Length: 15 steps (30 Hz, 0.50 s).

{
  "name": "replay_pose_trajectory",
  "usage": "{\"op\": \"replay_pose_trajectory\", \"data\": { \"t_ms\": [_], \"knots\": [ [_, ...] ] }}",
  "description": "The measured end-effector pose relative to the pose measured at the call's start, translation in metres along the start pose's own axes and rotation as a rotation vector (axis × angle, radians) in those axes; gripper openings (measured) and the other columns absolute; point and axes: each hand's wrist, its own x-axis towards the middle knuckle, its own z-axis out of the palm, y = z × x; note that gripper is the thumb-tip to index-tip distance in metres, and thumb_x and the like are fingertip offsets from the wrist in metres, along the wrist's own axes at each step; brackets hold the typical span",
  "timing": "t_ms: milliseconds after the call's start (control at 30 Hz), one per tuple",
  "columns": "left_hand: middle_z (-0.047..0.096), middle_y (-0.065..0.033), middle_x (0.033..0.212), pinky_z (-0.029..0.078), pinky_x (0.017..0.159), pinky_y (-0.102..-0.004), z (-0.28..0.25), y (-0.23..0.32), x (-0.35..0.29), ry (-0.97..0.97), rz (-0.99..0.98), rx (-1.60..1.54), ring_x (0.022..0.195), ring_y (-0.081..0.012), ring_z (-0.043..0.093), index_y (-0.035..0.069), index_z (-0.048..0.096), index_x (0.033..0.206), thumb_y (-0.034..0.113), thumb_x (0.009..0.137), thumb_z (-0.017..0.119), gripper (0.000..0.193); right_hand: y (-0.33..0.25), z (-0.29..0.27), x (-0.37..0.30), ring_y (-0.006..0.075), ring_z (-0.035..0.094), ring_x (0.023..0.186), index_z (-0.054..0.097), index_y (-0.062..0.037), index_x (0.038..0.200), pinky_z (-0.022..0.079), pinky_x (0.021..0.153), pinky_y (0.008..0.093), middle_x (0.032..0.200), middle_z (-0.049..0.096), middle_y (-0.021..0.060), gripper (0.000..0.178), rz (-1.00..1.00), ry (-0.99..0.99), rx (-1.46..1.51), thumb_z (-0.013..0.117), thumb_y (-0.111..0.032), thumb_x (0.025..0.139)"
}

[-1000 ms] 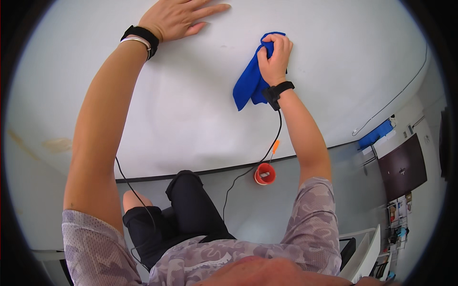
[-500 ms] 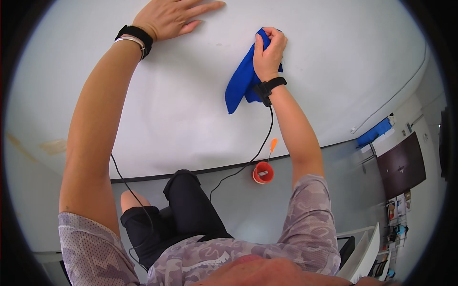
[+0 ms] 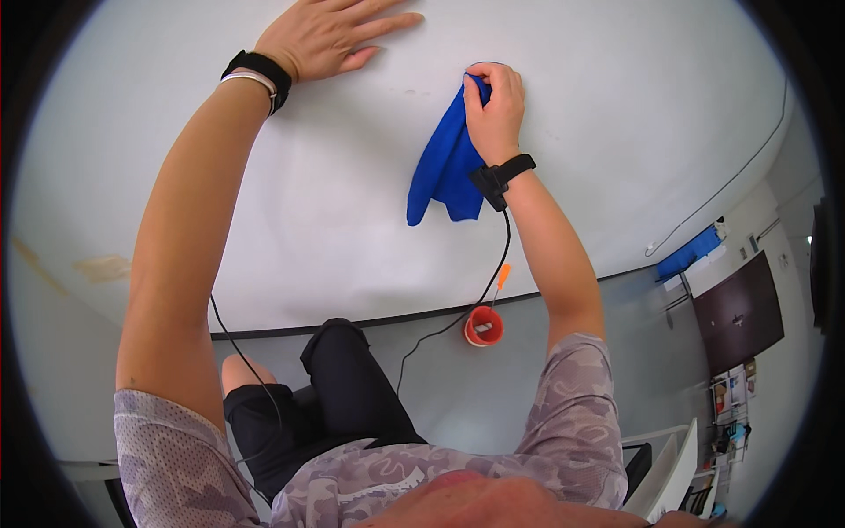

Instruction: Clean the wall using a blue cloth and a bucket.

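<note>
My right hand (image 3: 496, 110) grips a blue cloth (image 3: 443, 172) against the white wall (image 3: 308, 194), thumb and fingers closed on its top edge. Loose folds of the cloth hang down to the left of the wrist. Higher up and to the left, my left hand (image 3: 333, 37) lies flat on the wall, its fingers spread and holding nothing; the upper fingertips pass out of the picture. Each wrist wears a black strap, and a black cable (image 3: 506, 238) runs down from the right one.
On the grey floor (image 3: 458, 396) by the wall's base stands a red bucket (image 3: 484, 326), with an orange-handled tool (image 3: 503, 276) leaning out of it. A thin cable (image 3: 722, 201) runs along the wall at right. Further right are a dark door (image 3: 739, 317) and a loaded shelf (image 3: 731, 422).
My right hand has shifted slightly down the wall with the cloth, whose folds now hang lower. The left hand keeps its place on the wall, apart from a slight shift in the view.
</note>
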Motion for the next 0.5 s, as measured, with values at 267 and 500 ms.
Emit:
{"op": "replay_pose_trajectory", "data": {
  "t_ms": [267, 500],
  "knots": [
    [0.026, -0.0033, 0.156, 0.017, 0.117, -0.0469, 0.001, 0.000, -0.003, 0.031, -0.003, -0.035, 0.144, -0.0210, 0.023, 0.024, 0.037, 0.145, 0.036, 0.092, 0.046, 0.055, -0.002, -0.009, 0.006, 0.0215, 0.057, 0.082, 0.058, -0.0091, 0.088, 0.047, 0.073, 0.0342, 0.086, 0.060, 0.0040, 0.016, 0.060, -0.076, -0.044, 0.066, -0.002, 0.077],
    [0.026, -0.0037, 0.156, 0.017, 0.117, -0.0465, 0.003, 0.002, -0.006, 0.034, 0.005, -0.042, 0.144, -0.0214, 0.023, 0.023, 0.038, 0.144, 0.036, 0.092, 0.045, 0.054, -0.009, -0.010, 0.012, 0.0185, 0.054, 0.074, 0.055, -0.0070, 0.094, 0.049, 0.070, 0.0325, 0.085, 0.058, 0.0036, 0.019, 0.225, -0.053, 0.086, 0.065, -0.003, 0.078]
  ]
}}
